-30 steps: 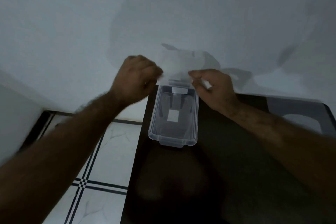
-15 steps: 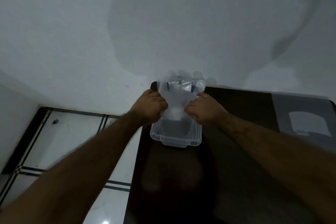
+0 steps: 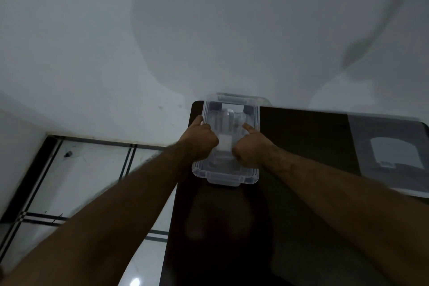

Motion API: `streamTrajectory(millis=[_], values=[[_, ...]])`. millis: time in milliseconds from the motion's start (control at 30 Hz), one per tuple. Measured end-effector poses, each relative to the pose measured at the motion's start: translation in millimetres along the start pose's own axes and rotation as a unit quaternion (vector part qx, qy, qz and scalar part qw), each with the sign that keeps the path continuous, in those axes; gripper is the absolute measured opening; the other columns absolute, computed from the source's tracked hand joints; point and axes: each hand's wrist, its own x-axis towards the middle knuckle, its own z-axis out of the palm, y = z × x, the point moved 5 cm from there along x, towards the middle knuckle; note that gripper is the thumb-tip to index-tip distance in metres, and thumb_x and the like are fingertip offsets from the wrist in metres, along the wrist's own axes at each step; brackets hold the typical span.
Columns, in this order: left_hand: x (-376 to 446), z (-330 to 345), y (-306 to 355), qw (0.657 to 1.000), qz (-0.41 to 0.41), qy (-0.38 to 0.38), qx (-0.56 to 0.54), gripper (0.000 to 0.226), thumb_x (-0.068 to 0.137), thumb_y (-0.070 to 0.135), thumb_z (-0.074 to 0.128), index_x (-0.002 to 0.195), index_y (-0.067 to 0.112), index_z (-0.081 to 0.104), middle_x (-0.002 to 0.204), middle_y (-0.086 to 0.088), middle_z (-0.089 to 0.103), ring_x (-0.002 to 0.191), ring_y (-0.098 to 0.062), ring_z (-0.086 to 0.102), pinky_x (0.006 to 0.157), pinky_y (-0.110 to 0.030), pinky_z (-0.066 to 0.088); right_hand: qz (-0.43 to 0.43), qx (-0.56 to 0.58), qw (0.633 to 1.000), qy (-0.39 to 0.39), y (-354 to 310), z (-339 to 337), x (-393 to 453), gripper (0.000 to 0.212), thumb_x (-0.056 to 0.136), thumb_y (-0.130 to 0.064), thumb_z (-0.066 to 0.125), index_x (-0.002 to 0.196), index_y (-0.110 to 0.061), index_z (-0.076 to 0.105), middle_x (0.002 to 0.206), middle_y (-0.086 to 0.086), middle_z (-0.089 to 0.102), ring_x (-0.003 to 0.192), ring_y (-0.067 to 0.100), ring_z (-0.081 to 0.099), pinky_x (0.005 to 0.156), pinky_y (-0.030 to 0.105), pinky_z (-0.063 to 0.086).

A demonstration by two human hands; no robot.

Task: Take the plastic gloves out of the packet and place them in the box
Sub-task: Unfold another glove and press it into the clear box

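Note:
A clear plastic box (image 3: pixel 224 176) stands on the far left corner of a dark table (image 3: pixel 301 137). A thin see-through plastic glove (image 3: pixel 228 123) lies flat inside the box, its fingers pointing away from me. My left hand (image 3: pixel 200 143) and my right hand (image 3: pixel 249 146) are both down inside the box, fists closed on the glove's near edge, one on each side. A white patch shows between the two hands. The glove's cuff is hidden by my knuckles.
A grey flat packet (image 3: pixel 394 153) with a pale arch-shaped print lies on the table's right side. A white wall (image 3: pixel 209 30) rises right behind the table. To the left is a white tiled floor (image 3: pixel 81 181) with dark lines.
Both hands have come down from above the box into it, carrying the glove. The glove, held up and spread before, now lies flat in the box.

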Motion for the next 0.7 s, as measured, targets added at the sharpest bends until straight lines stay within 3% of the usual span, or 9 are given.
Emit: streamTrajectory(millis=[200, 433, 567, 700], values=[[5.1, 1.4, 6.4, 0.999, 0.016, -0.031, 0.019, 0.014, 0.095, 0.023, 0.072, 0.108, 0.021, 0.076, 0.106, -0.002, 0.076, 0.12, -0.026, 0.063, 0.126, -0.067, 0.01, -0.005, 0.026, 0.997, -0.066, -9.3, -2.1, -1.3, 0.031, 0.102, -0.04, 0.06, 0.128, -0.026, 0.07, 0.131, 0.001, 0.071, 0.134, 0.022, 0.059, 0.13, 0.057, 0.001], [5.8, 5.4, 9.2, 0.999, 0.024, -0.04, 0.02, 0.023, 0.096, 0.031, 0.073, 0.117, 0.022, 0.075, 0.112, -0.002, 0.075, 0.123, -0.026, 0.062, 0.127, -0.068, 0.01, 0.0, 0.047, 0.992, -0.118, -11.2, -7.0, -2.8, 0.045, 0.1, -0.047, 0.06, 0.14, -0.027, 0.063, 0.141, 0.001, 0.066, 0.141, 0.024, 0.054, 0.13, 0.058, 0.007], [10.1, 12.8, 11.0, 0.997, 0.029, -0.068, 0.008, 0.026, 0.096, 0.032, 0.074, 0.121, 0.025, 0.074, 0.123, -0.002, 0.075, 0.132, -0.028, 0.058, 0.125, -0.072, 0.004, 0.014, 0.058, 0.99, -0.128, -10.3, -11.0, -1.4, 0.045, 0.096, -0.051, 0.063, 0.134, -0.026, 0.067, 0.131, 0.0, 0.07, 0.133, 0.024, 0.059, 0.129, 0.058, 0.01], [12.1, 9.7, 12.9, 0.997, 0.021, -0.073, 0.012, 0.028, 0.095, 0.037, 0.076, 0.12, 0.026, 0.075, 0.127, 0.0, 0.074, 0.14, -0.028, 0.054, 0.124, -0.071, -0.005, 0.038, 0.056, 0.996, -0.056, -5.3, -21.7, 2.6, 0.044, 0.091, -0.056, 0.069, 0.121, -0.024, 0.071, 0.111, 0.0, 0.072, 0.111, 0.023, 0.066, 0.121, 0.056, 0.028]])
